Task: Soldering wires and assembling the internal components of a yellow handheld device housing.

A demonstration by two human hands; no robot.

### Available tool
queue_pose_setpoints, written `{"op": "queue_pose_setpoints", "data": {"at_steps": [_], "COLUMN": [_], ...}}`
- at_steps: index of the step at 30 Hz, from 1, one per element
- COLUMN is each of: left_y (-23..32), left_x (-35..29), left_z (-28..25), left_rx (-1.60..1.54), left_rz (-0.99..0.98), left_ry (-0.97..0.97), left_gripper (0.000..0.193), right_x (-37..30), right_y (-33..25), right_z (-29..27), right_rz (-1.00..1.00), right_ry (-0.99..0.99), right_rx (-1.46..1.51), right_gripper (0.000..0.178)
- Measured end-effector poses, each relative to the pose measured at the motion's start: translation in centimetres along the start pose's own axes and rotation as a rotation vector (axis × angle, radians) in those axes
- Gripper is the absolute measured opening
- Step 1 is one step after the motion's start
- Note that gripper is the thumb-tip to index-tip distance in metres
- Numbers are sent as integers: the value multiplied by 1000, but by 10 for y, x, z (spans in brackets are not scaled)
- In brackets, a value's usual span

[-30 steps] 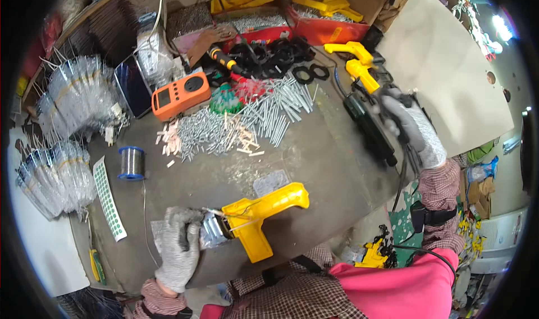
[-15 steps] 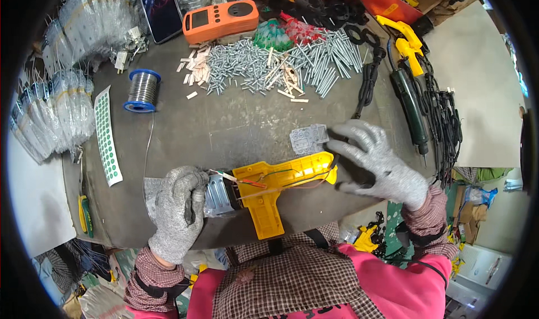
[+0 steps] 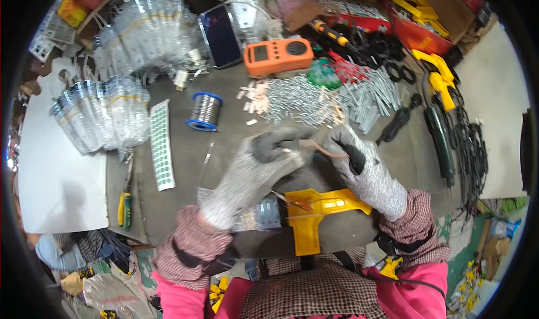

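Note:
My gloved left hand [image 3: 275, 150] and gloved right hand [image 3: 357, 159] are raised over the middle of the bench, close together. A thin brown strand [image 3: 321, 149], which looks like a wire or band, bends between them. My right fingers are closed on one end of it; the left fingertips, blurred by motion, pinch the other. Just below lies a yellow T-shaped plastic housing half [image 3: 306, 229], open side up, with thin wires [image 3: 297, 203] near its left end. Beside it on the left is a metallic, ribbed part [image 3: 268, 213] in clear plastic, partly covered by my left forearm.
Beyond my hands sit piled screws [image 3: 297, 101], an orange meter [image 3: 279, 56] and a phone [image 3: 220, 37]. To the left are a solder spool [image 3: 205, 111], a green-dotted sticker sheet [image 3: 161, 145] and bagged parts [image 3: 106, 114]. A dark power screwdriver [image 3: 439, 145] and black cords [image 3: 474, 150] lie right.
Both hands have moved up and inward from either side of the yellow housing, and the brown strand is now between them. The view has shifted, so the bench things appear farther right.

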State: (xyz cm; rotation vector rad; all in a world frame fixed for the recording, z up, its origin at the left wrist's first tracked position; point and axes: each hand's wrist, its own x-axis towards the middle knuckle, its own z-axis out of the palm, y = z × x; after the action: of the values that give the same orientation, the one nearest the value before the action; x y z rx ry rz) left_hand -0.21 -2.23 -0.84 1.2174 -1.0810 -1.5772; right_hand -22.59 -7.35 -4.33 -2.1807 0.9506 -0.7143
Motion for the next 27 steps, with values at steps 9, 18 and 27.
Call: {"op": "queue_pose_setpoints", "data": {"at_steps": [9,18,27], "left_y": [-23,-25,-17], "left_x": [21,20,18], "left_z": [-13,-12,-7], "left_rx": [-134,-157,-94], "left_rz": [-35,27,59], "left_ry": [78,103,229], "left_gripper": [24,23,15], "right_x": [12,3,0], "right_y": [-7,-6,-10], "right_z": [-6,6,1], "right_rz": [475,214,268], "right_ry": [-87,47,0], "right_rx": [733,371,269], "right_gripper": [17,21,15]}}
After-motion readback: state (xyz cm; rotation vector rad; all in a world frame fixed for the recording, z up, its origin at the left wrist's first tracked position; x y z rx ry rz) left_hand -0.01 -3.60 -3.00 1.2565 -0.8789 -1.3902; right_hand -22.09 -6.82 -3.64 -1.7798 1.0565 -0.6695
